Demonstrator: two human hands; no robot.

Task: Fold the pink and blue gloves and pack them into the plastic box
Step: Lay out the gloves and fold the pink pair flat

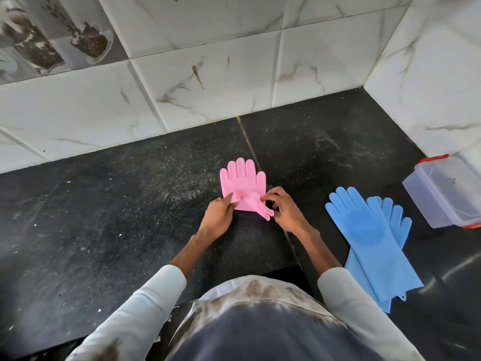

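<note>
Both hands, left hand [218, 213] and right hand [285, 211], pinch the pink gloves [243, 187] at twelve o'clock, fingers closed to set the fold, while blue gloves [369, 235] and plastic box [447, 191] wait at three o'clock.

Bright, even daylight; glare on the counter [453, 272]; wide-angle bending at edges.

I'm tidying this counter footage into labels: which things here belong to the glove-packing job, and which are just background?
Belongs to the job:
pink rubber gloves, being folded by left hand and right hand
blue rubber gloves, lying flat
clear plastic box with red clips

Just there:
black stone counter
white marble wall tiles
</note>
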